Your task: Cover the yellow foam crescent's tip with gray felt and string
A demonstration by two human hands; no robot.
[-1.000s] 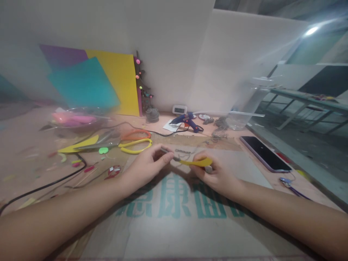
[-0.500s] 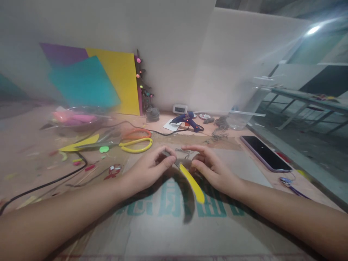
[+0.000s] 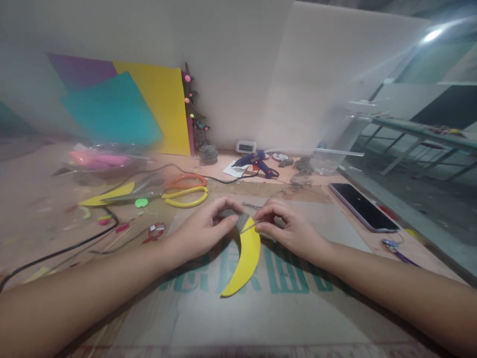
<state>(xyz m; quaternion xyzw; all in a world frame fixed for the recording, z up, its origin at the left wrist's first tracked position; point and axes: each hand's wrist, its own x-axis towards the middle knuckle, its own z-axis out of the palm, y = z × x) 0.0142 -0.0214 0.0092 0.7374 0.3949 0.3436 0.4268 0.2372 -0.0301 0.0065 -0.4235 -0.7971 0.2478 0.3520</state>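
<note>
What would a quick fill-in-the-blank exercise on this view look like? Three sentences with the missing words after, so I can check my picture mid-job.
1. The left hand has its grip on the grey end of a curved piece that is otherwise ____.
2. The right hand pinches a thin strand across that piece, and the phone lies to this hand's ____.
3. The teal sheet overlaps a yellow sheet and a ____ one.

Missing words: yellow; right; purple.
</note>
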